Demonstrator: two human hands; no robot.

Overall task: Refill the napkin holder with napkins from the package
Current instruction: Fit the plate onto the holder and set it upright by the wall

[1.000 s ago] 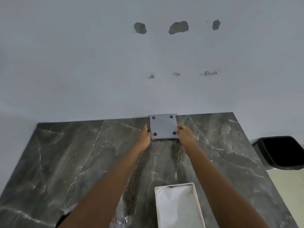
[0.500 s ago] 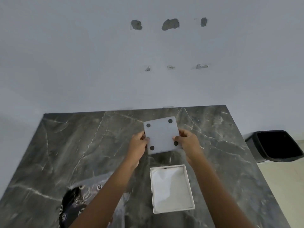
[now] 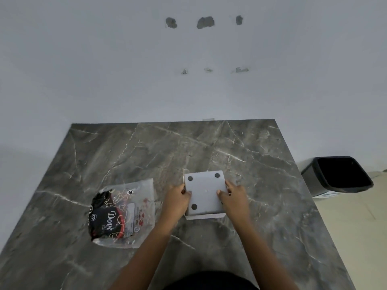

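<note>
A dark garment fills the bottom edge, cut off by the frame, and two bare forearms reach forward from it over the grey marbled worktop [image 3: 209, 147]. The left hand [image 3: 178, 200] and right hand [image 3: 234, 198] each grip a side of a white square panel with dark round pads [image 3: 204, 193], thumbs pressed on its top face. The fourth pad is hidden under the right hand. Beneath the panel only a thin white rim of the napkin holder [image 3: 204, 216] shows along the near edge; its contents are covered, so no napkins can be seen. Left of the hands, well apart from the holder, the clear plastic package [image 3: 123, 212] lies flat, crumpled, with dark printing. Farther right, off the worktop, a black bin [image 3: 343, 174] stands on the floor. Behind is a pale wall [image 3: 104, 59] with rough patched holes.
</note>
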